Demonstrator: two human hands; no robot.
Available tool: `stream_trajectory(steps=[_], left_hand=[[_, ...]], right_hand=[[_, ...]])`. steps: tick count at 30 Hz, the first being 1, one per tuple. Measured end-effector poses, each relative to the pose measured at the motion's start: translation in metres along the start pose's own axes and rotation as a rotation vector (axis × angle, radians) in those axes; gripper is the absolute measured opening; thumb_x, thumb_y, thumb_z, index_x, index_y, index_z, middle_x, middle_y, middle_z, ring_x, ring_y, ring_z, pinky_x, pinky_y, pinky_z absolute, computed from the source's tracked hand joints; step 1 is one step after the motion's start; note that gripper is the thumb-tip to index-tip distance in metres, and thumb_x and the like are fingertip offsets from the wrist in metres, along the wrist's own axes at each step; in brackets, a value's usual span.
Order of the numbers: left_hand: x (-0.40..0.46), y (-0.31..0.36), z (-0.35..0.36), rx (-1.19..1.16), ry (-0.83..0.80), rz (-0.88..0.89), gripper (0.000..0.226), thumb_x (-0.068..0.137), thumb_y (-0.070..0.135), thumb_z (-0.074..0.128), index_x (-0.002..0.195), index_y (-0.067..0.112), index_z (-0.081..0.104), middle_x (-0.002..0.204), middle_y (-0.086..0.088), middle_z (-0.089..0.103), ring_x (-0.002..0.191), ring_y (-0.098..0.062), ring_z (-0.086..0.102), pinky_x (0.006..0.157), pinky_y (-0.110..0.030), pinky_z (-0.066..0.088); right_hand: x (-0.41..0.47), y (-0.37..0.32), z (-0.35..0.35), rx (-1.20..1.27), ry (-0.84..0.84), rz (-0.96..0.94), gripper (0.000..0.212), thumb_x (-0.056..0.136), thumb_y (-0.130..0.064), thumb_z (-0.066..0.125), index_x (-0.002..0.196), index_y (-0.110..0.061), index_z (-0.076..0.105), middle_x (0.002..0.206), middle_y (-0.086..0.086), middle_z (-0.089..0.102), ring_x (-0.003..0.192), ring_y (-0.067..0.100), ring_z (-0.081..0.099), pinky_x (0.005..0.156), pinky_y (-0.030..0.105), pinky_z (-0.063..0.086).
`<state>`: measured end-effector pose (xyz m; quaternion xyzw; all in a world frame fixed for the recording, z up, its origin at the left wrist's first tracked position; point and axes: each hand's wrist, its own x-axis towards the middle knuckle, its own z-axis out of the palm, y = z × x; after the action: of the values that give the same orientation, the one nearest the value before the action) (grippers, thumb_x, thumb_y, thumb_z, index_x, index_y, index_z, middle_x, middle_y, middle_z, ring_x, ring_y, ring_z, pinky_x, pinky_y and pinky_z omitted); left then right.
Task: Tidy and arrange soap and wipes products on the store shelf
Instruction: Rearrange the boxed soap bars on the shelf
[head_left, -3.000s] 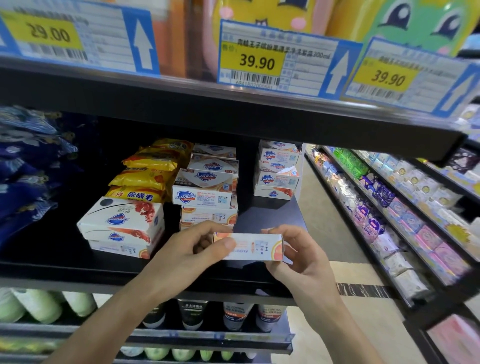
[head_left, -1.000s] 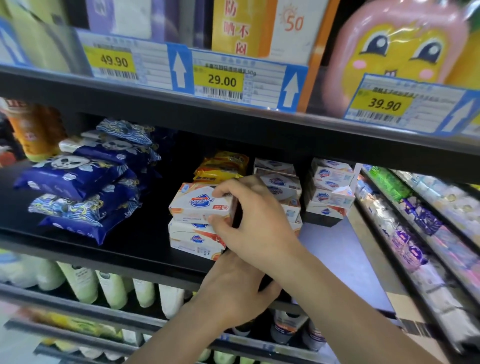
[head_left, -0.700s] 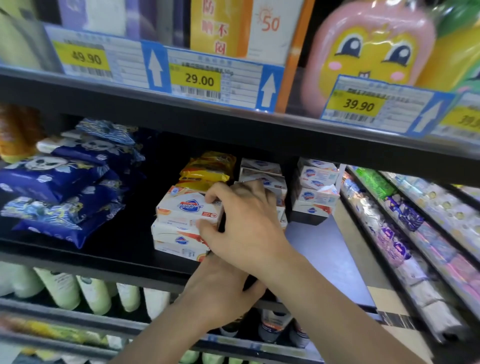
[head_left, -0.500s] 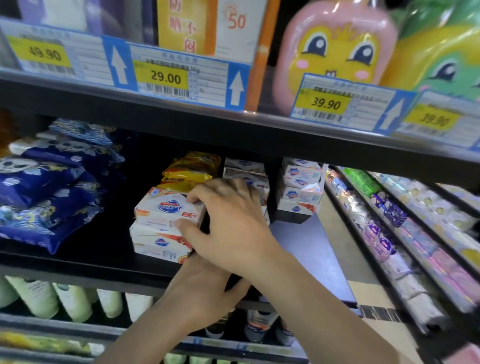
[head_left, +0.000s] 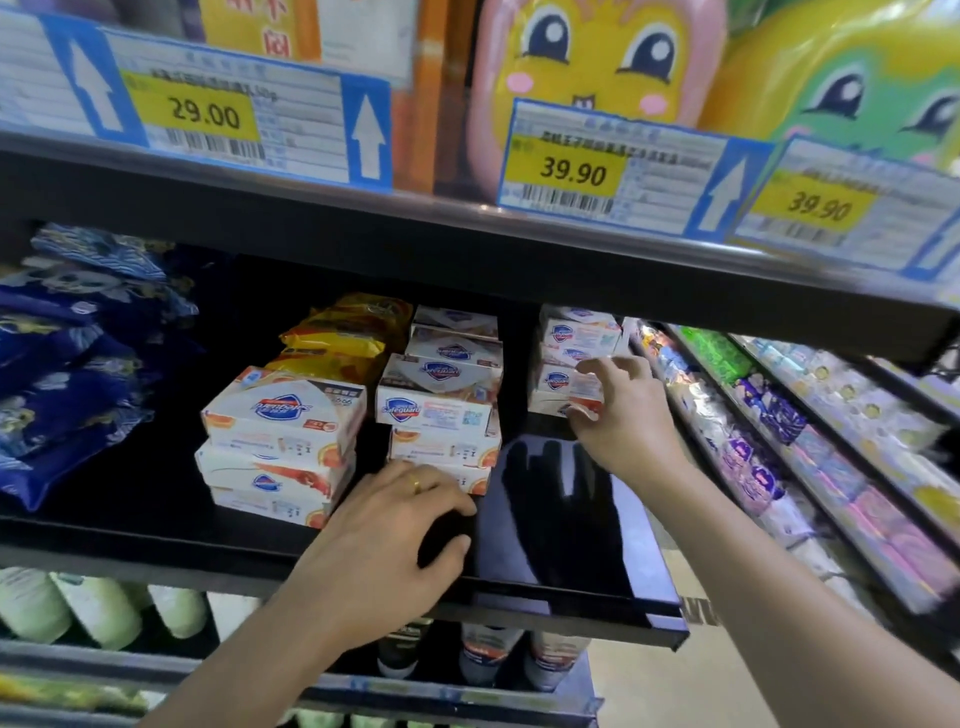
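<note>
So right hand (head_left: 623, 415) fingers pinch a Safeguard soap box (head_left: 569, 383) lying lengthwise along the black shelf's (head_left: 571, 525) right edge; left hand (head_left: 384, 551) rests loosely curled, empty.

Wipes packs (head_left: 78, 364) left of soap stacks (head_left: 283, 441) on shelf (head_left: 571, 587)

Soap boxes (head_left: 283, 415) white w/ blue shield logo, orange accents; wipes packs (head_left: 72, 364) upper left dark blue, white-patterned; shelf (head_left: 571, 571) black.
</note>
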<state>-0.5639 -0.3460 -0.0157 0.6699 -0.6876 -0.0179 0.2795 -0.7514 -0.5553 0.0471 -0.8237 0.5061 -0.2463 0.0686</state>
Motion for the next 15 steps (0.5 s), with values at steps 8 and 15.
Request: stream_trajectory(steps=[8,15], left_hand=[[0.001,-0.008,0.002,-0.051,0.016,-0.005,0.035,0.087,0.058,0.052,0.118,0.045,0.065,0.122,0.038,0.051,0.124,0.01,0.039,0.102,-0.018,0.039],[0.002,-0.009,0.003,-0.053,0.01,-0.026,0.034,0.086,0.062,0.048,0.113,0.05,0.064,0.121,0.042,0.05,0.126,0.011,0.042,0.097,-0.011,0.035]], right_hand=[[0.033,0.023,0.029,0.005,-0.011,-0.01,0.06,0.095,-0.025,0.067,0.149,-0.038,0.045,0.163,0.003,0.026,0.14,0.023,0.045,0.104,0.031,0.046],[0.038,0.031,0.04,0.111,0.037,-0.043,0.056,0.092,-0.01,0.065,0.143,-0.031,0.058,0.154,-0.003,0.043,0.131,0.02,0.054,0.104,0.03,0.047]])
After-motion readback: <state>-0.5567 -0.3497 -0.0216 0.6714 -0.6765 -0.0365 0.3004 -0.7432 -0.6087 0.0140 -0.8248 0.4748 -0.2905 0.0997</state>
